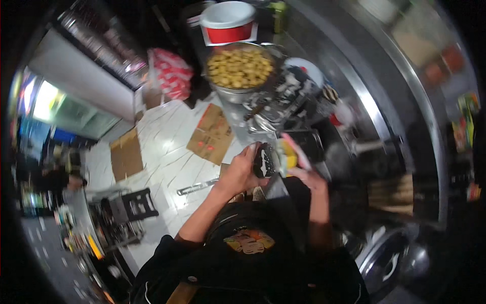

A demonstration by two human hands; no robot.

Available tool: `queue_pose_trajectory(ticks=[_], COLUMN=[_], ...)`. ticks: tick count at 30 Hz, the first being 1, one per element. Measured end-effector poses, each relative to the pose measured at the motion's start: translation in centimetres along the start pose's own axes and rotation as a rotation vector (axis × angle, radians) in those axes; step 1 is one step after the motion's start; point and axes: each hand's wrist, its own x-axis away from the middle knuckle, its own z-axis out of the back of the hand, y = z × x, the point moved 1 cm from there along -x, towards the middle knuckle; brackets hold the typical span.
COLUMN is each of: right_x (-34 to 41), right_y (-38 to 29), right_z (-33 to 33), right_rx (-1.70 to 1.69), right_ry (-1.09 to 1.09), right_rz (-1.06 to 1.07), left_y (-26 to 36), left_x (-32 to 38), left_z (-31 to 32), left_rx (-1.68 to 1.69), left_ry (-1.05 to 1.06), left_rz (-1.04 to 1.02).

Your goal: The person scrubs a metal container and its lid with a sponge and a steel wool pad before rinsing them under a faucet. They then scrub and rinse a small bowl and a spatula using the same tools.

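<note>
My left hand (240,171) grips a dark, round-edged vessel (265,162) with white suds on it, its exact kind unclear. In my right hand (312,179) is a yellow sponge (291,156) with a pink side, blurred and held close beside the vessel. Past my hands lies a pile of dark, soapy dishware (290,100), covered in white foam. A black tray (305,138) sits behind my right hand. Beyond it stands a steel pot (236,95) heaped with small, round yellow food pieces (240,70), perhaps potatoes.
A red tub (229,35) with a white top stands behind the pot. Flattened cardboard (211,135) lies on the tiled floor to my left, near a red-and-white plastic bag (171,76). Farther left are a dark plastic chair (139,205) and a lit glass-door fridge (72,110).
</note>
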Motion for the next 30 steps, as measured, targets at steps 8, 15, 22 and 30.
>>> queue_pose_trajectory(ticks=[8, 15, 22, 30], right_x=[0.0, 3.8, 4.8, 3.4], right_y=[0.9, 10.6, 12.4, 11.7], right_z=[-2.4, 6.7, 9.2, 12.6], right_rx=[0.198, 0.713, 0.620, 0.256], right_ry=[1.118, 1.493, 1.321, 1.549], right_rz=[-0.031, -0.098, -0.325, -0.286], left_y=[3.5, 1.4, -3.9, -3.3], left_x=[-6.0, -4.6, -5.4, -4.2], left_z=[-7.0, -13.8, -19.2, -21.7], left_rx=[-0.157, -0.338, -0.315, -0.297], left_ry=[-0.298, -0.561, -0.792, -0.640], left_rz=[-0.266, 0.061, -0.161, -0.016])
